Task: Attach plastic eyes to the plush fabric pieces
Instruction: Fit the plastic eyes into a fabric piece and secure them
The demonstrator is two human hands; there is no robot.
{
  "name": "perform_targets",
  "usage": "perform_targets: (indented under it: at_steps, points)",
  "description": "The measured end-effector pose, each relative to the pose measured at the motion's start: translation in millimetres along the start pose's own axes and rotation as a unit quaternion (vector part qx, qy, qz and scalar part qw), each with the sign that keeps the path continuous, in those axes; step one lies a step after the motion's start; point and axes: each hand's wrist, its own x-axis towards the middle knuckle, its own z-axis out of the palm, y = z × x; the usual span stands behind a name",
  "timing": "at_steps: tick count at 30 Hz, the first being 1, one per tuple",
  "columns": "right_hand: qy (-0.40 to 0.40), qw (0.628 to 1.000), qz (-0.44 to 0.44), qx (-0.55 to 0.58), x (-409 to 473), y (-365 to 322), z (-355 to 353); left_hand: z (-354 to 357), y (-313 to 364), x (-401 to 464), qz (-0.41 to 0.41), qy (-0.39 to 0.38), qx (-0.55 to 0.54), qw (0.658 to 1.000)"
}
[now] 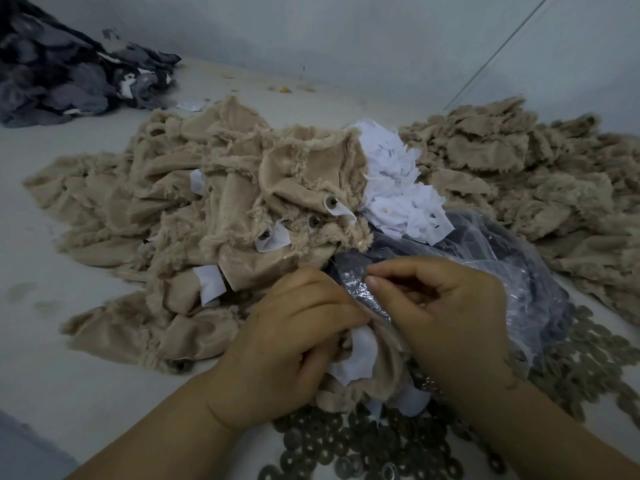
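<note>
**Both hands working a beige plush piece at the near edge of the worktop**

The left hand (pixel 291 344) curls its fingers around a beige plush fabric piece with a white backing patch (pixel 360 355), bunched between both hands. The right hand (pixel 446 306) pinches thumb and forefinger together just above the piece; what it pinches cannot be told. Finished pieces bearing dark plastic eyes (pixel 313 221) lie heaped behind. Grey metal washers (pixel 363 445) scatter beside a clear plastic bag (pixel 502 258) on the pale worktop (pixel 69 358).

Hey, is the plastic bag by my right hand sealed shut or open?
Open, it seems: the right hand pinches the plastic bag at a loose, crumpled edge.
</note>
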Motion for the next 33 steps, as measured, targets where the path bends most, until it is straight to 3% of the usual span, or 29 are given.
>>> perform_targets:
  at_steps: [7,16,27,33]
  points:
    - [-0.056,0.997,0.01,0.045,-4.4,0.0,7.5,-1.7,4.7,2.8,-0.045,0.06,0.032,0.997]
    - [-0.061,0.996,-0.065,0.015,-5.6,-2.4,7.6,-2.0,5.8,-0.5,-0.127,0.091,-0.015,0.988]
    - [-0.062,0.993,-0.096,-0.025,-7.5,2.6,8.7,-5.5,8.6,3.4,-0.136,0.077,-0.089,0.984]
    - [-0.055,0.995,-0.083,-0.004,-8.4,1.8,10.5,-2.5,7.9,1.4,-0.127,0.089,-0.052,0.986]
